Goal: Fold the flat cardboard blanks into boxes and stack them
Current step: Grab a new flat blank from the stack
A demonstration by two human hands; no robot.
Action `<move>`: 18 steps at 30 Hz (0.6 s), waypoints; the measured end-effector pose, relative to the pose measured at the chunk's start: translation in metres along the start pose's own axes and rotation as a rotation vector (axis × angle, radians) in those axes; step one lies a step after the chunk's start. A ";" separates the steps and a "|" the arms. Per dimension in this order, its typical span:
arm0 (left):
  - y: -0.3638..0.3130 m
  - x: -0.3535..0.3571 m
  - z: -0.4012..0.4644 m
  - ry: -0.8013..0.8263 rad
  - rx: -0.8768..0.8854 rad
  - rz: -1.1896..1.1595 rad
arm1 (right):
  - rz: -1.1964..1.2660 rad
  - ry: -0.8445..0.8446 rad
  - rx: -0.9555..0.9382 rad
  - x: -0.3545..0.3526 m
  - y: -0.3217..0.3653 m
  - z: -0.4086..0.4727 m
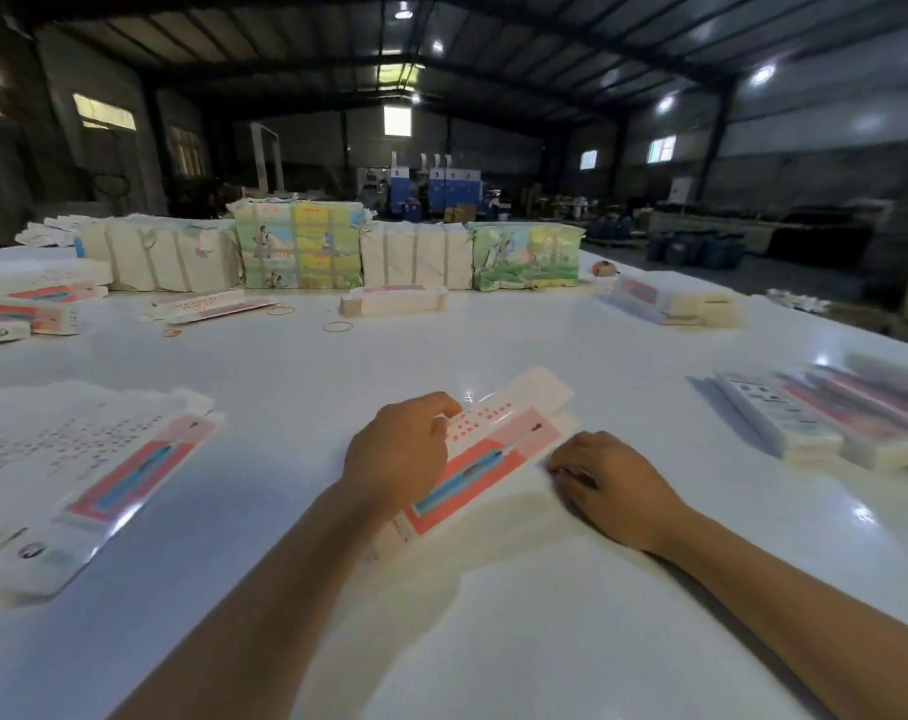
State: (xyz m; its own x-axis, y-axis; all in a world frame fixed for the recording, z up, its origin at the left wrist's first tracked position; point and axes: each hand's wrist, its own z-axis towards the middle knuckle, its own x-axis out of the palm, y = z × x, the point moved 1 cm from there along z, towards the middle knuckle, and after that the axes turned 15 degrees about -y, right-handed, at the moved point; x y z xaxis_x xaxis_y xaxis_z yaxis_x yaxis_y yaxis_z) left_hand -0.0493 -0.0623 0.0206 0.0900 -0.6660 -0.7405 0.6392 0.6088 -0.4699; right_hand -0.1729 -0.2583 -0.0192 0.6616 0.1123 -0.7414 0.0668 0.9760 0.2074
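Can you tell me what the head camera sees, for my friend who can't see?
Two hands, left hand and right hand, hold a flat cardboard blank on a white table. More blanks lie left, finished boxes right.

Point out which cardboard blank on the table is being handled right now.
The blank in the near centre, angled between both hands: the left hand grips its left edge, the right hand presses its right edge. The stack of blanks at near left lies untouched.

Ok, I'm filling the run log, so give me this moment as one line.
phase: folding | left hand: grips blank | right hand: on blank's right edge | flat blanks: left | folded boxes: right
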 end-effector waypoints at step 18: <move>-0.008 0.013 -0.024 -0.119 0.410 0.165 | 1.271 0.042 0.750 -0.016 0.018 0.001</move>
State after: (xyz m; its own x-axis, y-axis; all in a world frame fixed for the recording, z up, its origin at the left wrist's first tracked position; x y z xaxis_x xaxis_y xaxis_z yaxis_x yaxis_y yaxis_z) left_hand -0.0717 -0.0653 0.0032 0.2879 -0.6342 -0.7176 0.8564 0.5059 -0.1035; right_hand -0.1815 -0.2432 -0.0032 0.5496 0.8176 0.1716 -0.1573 -0.1004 0.9824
